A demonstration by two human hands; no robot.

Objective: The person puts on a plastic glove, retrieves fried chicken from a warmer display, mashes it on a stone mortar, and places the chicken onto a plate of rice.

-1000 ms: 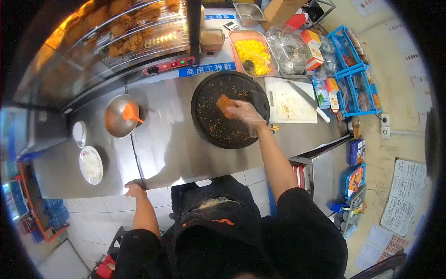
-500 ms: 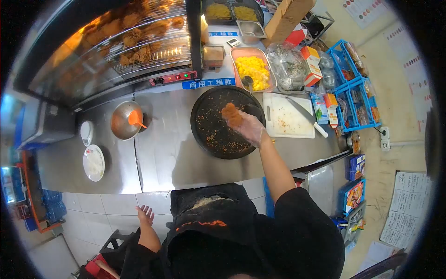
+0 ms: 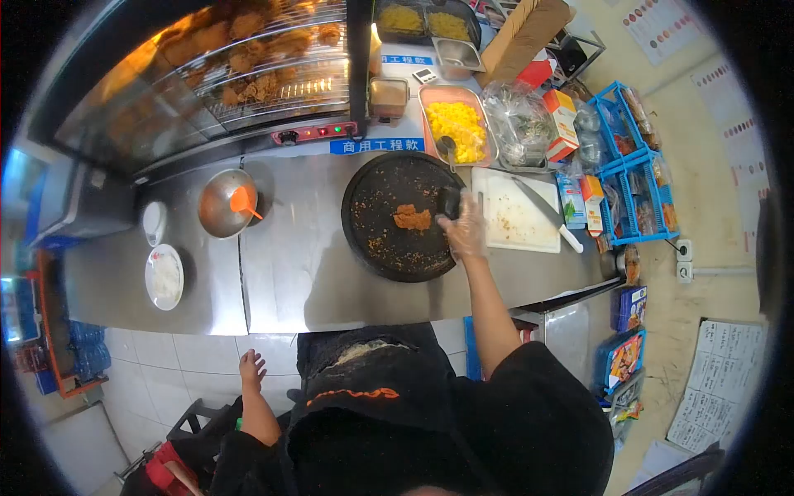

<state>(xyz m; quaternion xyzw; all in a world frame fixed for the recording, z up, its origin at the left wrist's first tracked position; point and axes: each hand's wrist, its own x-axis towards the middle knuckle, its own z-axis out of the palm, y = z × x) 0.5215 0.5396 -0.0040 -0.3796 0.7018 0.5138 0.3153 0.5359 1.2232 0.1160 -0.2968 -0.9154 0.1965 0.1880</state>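
Observation:
A round black board [image 3: 376,240] on the steel counter carries a piece of brown fried food [image 3: 412,217] and scattered crumbs. My right hand [image 3: 467,231], in a clear glove, is at the board's right edge, its thumb and fingers closed around the near end of a black object [image 3: 449,201] whose full shape is hidden. The white cutting board [image 3: 517,223] lies just right of this hand, with a knife [image 3: 546,207] on it. My left hand [image 3: 251,369] hangs below the counter's front edge, fingers apart and holding nothing.
A metal bowl [image 3: 217,217] with an orange scoop [image 3: 243,201] and a white plate [image 3: 165,278] stand at left. The lit food warmer [image 3: 314,132] is behind. A tray of yellow food [image 3: 494,149], bagged items and blue baskets [image 3: 641,161] stand at back right.
The brown piece has left my right hand and lies on the black board. That hand has moved right to the black object. My left hand has come off the counter edge.

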